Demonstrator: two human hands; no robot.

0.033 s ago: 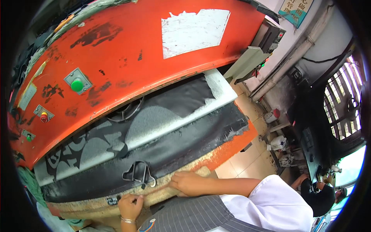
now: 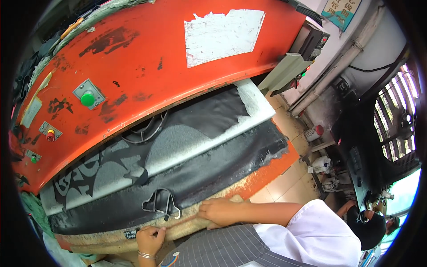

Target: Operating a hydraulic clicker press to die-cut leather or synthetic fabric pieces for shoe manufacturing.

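Note:
My left hand (image 2: 150, 240) rests at the front edge of the worn press bed (image 2: 184, 228), thumb and forefinger apart, beside a small black tag (image 2: 130, 234). Farther right, my right hand (image 2: 219, 212) lies over the same edge with bent fingers; I see nothing held in it. Just beyond the hands, a metal-strip cutting die (image 2: 156, 211) stands on a black sheet (image 2: 209, 171). Behind, a white board (image 2: 213, 141) carries black leather-like material (image 2: 209, 111) with cut-out gaps. A second cutting die (image 2: 143, 135) sits on that material, partly hidden under the orange press beam (image 2: 147, 66).
Green buttons (image 2: 87, 99) and a red knob (image 2: 50, 135) are on the beam. A grey control box (image 2: 284, 73) juts out at its right end. Tiled floor (image 2: 284, 182) lies to the right, with shelves and bottles (image 2: 321, 164). Another person (image 2: 371, 229) sits at far right.
The bed and white board have shifted slightly toward me, with my hands at the edge. A little more of the far cutting die shows from under the beam.

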